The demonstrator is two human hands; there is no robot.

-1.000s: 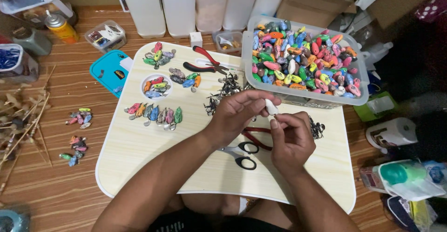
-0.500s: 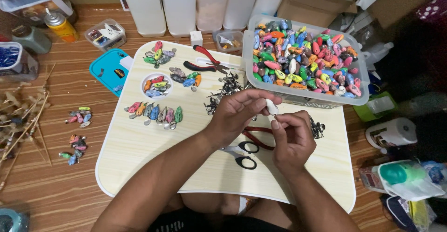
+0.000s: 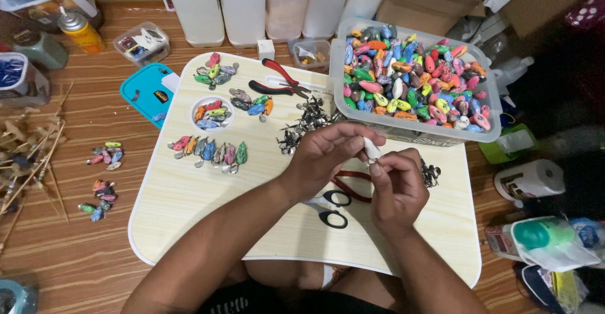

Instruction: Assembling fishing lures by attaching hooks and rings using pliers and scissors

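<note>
Over the small pale wooden lap table (image 3: 189, 219), my left hand (image 3: 328, 153) and my right hand (image 3: 398, 188) meet around one small white oval bead (image 3: 372, 150), both pinching it with the fingertips. Just behind the hands stands a clear plastic tub (image 3: 491, 109) heaped with many coloured oval beads. A pile of small dark metal hooks (image 3: 305, 123) lies left of the tub. Under my hands lie black-handled scissors (image 3: 331, 208) and red-handled pliers (image 3: 351, 186).
Red-and-black pliers (image 3: 277, 81) lie at the table's far edge. Groups of finished coloured beads (image 3: 208, 151) sit on the table's left half and on the wooden floor (image 3: 101, 181). A teal lid (image 3: 148, 93), small containers, white jugs and a tape roll (image 3: 529, 178) surround the table.
</note>
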